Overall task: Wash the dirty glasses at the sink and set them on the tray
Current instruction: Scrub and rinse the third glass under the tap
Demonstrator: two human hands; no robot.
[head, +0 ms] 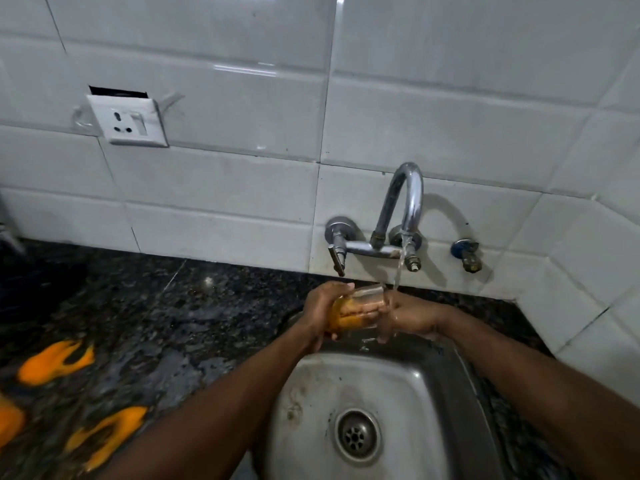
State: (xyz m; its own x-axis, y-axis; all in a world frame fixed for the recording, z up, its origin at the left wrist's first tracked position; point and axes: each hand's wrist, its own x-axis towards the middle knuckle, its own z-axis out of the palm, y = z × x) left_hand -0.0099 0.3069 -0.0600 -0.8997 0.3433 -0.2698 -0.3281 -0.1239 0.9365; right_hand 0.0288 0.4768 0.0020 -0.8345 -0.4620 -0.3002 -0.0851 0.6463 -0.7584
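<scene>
Sink [408, 375] lower centre — left hand [323, 306] clamped round glass [360, 308] above it, mid-frame; right hand [410, 315] at its mouth, grip unclear. Tap [410, 195] running. Dark speckled counter [156, 306], white wall tiles [242, 188].

Both forearms reach fwd, converging. L hand [322, 311] curled round a glass [360, 306]; R hand [410, 317] fingers straightish, pointing down at its mouth.

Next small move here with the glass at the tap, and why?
Probably shift the glass slightly right, mouth into the stream: it lies sideways and looks orange inside, the left hand grips its base, and the stream lands on the right hand at the rim rather than inside.
</scene>
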